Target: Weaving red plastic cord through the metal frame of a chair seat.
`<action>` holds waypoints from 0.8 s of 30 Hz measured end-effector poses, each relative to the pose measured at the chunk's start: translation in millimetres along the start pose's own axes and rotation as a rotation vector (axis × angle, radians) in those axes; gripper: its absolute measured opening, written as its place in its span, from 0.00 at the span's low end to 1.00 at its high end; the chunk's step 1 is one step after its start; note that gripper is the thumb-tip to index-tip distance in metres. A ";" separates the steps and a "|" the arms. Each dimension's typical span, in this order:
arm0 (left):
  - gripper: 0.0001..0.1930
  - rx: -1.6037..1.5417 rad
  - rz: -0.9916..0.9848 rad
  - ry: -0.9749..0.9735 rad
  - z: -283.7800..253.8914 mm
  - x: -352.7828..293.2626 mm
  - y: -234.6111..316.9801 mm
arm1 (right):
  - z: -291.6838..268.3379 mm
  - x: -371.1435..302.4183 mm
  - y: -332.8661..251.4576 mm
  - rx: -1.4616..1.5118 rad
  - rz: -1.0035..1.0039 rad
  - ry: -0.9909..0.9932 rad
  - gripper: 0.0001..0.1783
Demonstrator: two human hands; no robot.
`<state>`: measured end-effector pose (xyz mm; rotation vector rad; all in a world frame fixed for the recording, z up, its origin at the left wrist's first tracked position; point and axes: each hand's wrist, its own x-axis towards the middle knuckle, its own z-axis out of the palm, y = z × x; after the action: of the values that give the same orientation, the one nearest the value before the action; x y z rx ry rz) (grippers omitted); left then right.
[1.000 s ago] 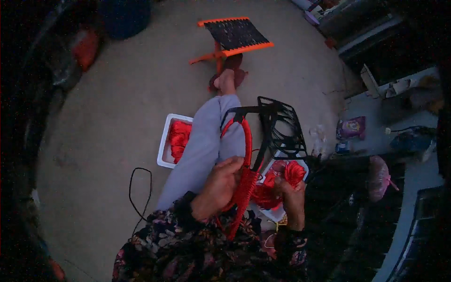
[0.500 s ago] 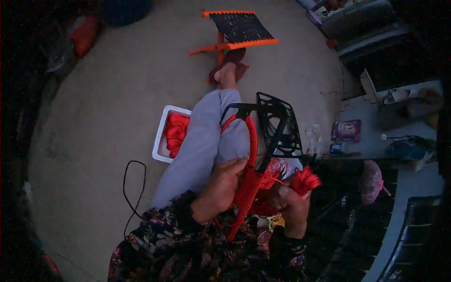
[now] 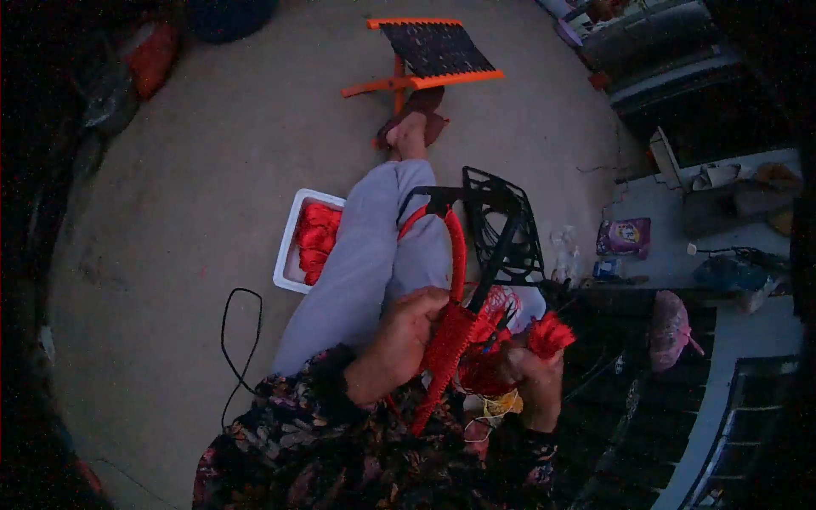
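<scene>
Across my lap lies a black frame (image 3: 495,259) with one curved part wrapped in red cord and a broad red corded section (image 3: 444,353) close to my body. My left hand (image 3: 395,344) is closed round the left side of that section, its fingertips partly hidden. To the right, my right hand (image 3: 537,376) grips a bundle of red cord (image 3: 551,335), whose tufted end sticks up above the fist. Loose red strands (image 3: 497,310) run between the frame and this hand. Below them sits a small yellow bundle (image 3: 506,403).
A white tub (image 3: 283,259) with red cord bundles (image 3: 316,242) stands left of my legs. Past my feet is an orange stool with a dark woven seat (image 3: 438,49). A black openwork piece (image 3: 529,221) is beside my right leg. A black cord loop (image 3: 225,327) lies left.
My right hand has shifted slightly down and left with the cord bundle, and more of the loose strands show beside it. My left hand stays on the corded section.
</scene>
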<state>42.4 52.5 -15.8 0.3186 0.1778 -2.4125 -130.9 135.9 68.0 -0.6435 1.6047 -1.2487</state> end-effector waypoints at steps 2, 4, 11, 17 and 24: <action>0.09 0.010 0.022 0.006 -0.5 -0.5 -0.4 | 9.2 -0.8 -7.9 0.012 -0.060 -0.037 0.16; 0.09 0.010 0.033 0.015 1.1 -0.7 -0.4 | 11.3 -1.0 -11.3 0.041 -0.056 -0.054 0.16; 0.11 0.056 -0.007 -0.006 3.7 -1.0 1.6 | 7.3 8.0 -5.8 -0.078 -0.011 -0.022 0.26; 0.10 0.102 0.017 -0.002 3.4 -0.5 0.6 | 7.7 6.8 -7.8 -0.088 0.022 -0.045 0.26; 0.10 0.017 -0.026 -0.055 5.9 -0.7 0.7 | 16.4 6.7 -4.4 -0.038 -0.091 -0.007 0.13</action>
<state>42.4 51.2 -10.0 0.2591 0.1376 -2.4465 -119.3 121.9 69.5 -0.7510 1.6119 -1.2834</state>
